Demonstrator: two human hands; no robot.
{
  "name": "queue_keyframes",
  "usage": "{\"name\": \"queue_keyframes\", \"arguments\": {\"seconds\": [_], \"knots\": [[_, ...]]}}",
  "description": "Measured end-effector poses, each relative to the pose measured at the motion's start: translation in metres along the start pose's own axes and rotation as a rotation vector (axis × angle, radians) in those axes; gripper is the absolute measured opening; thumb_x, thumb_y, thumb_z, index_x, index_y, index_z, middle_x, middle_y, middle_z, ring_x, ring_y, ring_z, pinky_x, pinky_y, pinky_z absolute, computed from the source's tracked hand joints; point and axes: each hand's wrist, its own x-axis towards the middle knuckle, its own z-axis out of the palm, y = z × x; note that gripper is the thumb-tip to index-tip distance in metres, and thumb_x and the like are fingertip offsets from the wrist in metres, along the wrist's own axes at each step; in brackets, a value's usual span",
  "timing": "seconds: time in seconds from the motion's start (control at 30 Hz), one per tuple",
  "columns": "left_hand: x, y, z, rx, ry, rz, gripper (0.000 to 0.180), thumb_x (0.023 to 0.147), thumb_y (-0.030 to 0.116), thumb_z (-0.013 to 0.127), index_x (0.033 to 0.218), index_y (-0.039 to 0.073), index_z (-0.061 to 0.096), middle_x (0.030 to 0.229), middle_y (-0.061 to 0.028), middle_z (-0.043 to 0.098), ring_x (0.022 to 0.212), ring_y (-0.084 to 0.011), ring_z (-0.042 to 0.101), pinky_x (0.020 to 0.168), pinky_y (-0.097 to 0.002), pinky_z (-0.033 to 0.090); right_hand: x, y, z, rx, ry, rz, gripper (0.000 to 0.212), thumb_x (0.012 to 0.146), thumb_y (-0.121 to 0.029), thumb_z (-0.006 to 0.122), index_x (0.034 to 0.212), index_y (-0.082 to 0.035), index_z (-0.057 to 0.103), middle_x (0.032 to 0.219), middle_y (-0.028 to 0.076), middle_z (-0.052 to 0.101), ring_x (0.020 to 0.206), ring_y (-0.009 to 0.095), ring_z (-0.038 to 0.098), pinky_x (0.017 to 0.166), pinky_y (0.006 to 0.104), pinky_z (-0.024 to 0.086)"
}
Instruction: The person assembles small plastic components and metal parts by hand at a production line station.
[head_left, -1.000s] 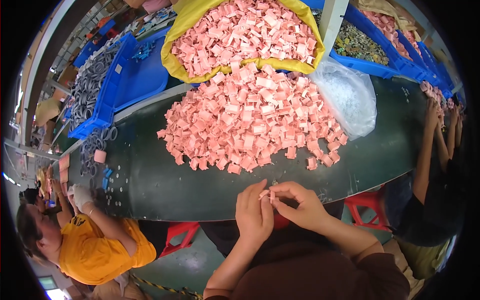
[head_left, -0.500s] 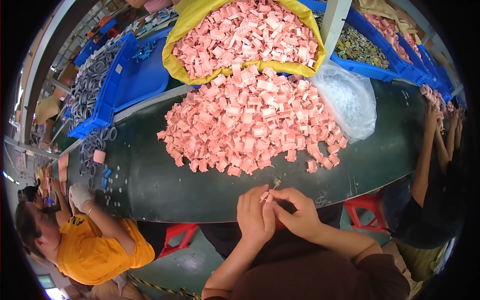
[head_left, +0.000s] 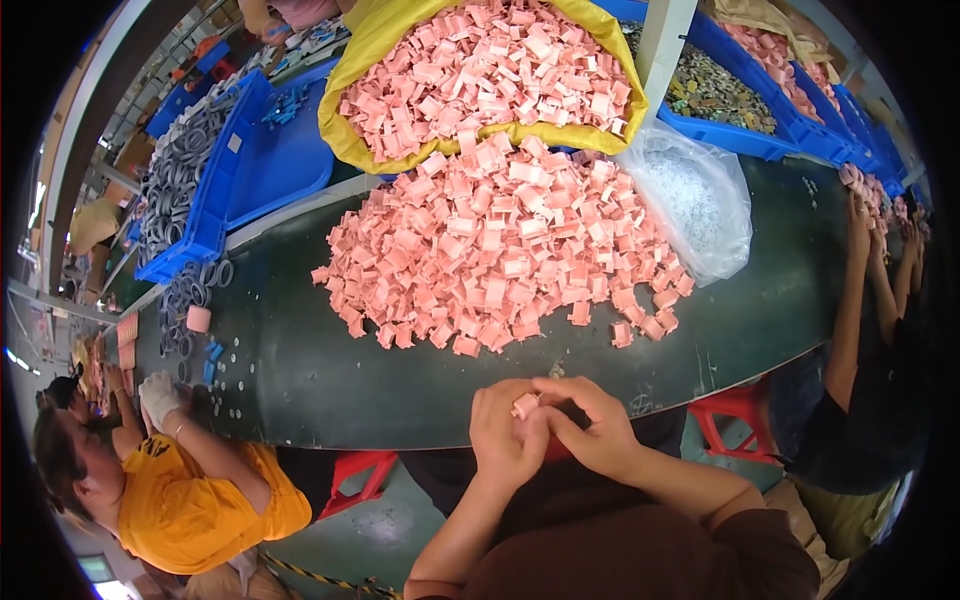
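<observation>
Close to the table's near edge, my left hand (head_left: 505, 435) is closed around a small pink plastic part (head_left: 525, 405), which shows between its fingers and thumb. My right hand (head_left: 598, 430) meets it from the right, thumb and forefinger bent in a pinch at the part's edge. Those fingertips partly cover the part, and anything smaller between them cannot be made out. Beyond both hands lies a large heap of similar pink plastic parts (head_left: 480, 250), square with raised edges. A yellow sack (head_left: 340, 110) full of the same parts opens onto the heap.
A clear plastic bag (head_left: 695, 205) of tiny pieces lies right of the heap on the dark green table (head_left: 290, 370). Blue trays (head_left: 290, 170) and grey rings (head_left: 185, 190) stand at left. A co-worker in a yellow shirt (head_left: 200, 500) sits left; other people's arms (head_left: 850, 300) reach in at right.
The pink part has turned in my fingers and now shows a broader face. A small pale bit seen just beyond my fingertips no longer stands out there. My hands have barely shifted.
</observation>
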Motion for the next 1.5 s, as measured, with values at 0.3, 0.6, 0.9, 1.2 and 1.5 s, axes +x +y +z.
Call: {"name": "queue_keyframes", "arguments": {"seconds": [0.3, 0.6, 0.9, 1.2, 1.5], "knots": [[-0.009, -0.004, -0.006, -1.099, -0.102, -0.803, 0.029, 0.101, 0.024, 0.047, 0.112, 0.001, 0.060, 0.101, -0.0042, 0.062, 0.089, -0.0096, 0.058, 0.077, -0.0234, 0.046, 0.013, -0.009, -0.007, -0.463, 0.093, -0.231, 0.022, 0.080, -0.006, 0.074, 0.102, -0.008, 0.071, 0.085, 0.004, 0.053, 0.080, 0.022, 0.050, 0.069, 0.0348, 0.040], [0.005, 0.003, -0.006, -0.234, -0.205, -0.130, 0.020, 0.092, 0.015, 0.059, 0.106, 0.001, 0.062, 0.098, -0.0138, 0.065, 0.085, -0.0275, 0.063, 0.076, -0.0325, 0.049, 0.008, -0.011, -0.020, -0.391, 0.075, -0.140, 0.018, 0.078, -0.002, 0.074, 0.095, -0.009, 0.071, 0.088, 0.006, 0.055, 0.083, 0.025, 0.051, 0.072, 0.0346, 0.042], [0.023, 0.016, -0.006, 0.269, -0.192, 0.197, 0.015, 0.080, 0.013, 0.066, 0.093, 0.006, 0.060, 0.093, -0.0091, 0.065, 0.076, -0.0315, 0.058, 0.069, -0.0420, 0.045, 0.086, 0.046, -0.163, -0.706, 0.432, -0.150, 0.008, 0.082, -0.003, 0.066, 0.090, -0.002, 0.065, 0.088, 0.015, 0.065, 0.081, 0.034, 0.061, 0.074, 0.0398, 0.049], [0.019, 0.013, -0.004, 0.285, -0.260, 0.155, 0.019, 0.081, 0.014, 0.068, 0.097, 0.006, 0.061, 0.094, -0.0107, 0.065, 0.078, -0.0312, 0.058, 0.070, -0.0425, 0.044, 0.113, 0.099, -0.210, -1.067, 0.352, -0.128, 0.005, 0.078, -0.005, 0.066, 0.080, -0.003, 0.062, 0.091, 0.016, 0.059, 0.091, 0.038, 0.056, 0.080, 0.0465, 0.046], [0.015, 0.015, -0.012, 0.281, -0.360, 0.197, 0.021, 0.087, 0.021, 0.066, 0.103, 0.009, 0.063, 0.105, -0.0058, 0.061, 0.089, -0.0268, 0.057, 0.077, -0.0387, 0.045, 0.118, 0.075, -0.220, -0.814, 0.439, -0.168, 0.012, 0.095, -0.012, 0.059, 0.091, -0.001, 0.057, 0.077, 0.014, 0.065, 0.067, 0.032, 0.062, 0.061, 0.0376, 0.047]]}}
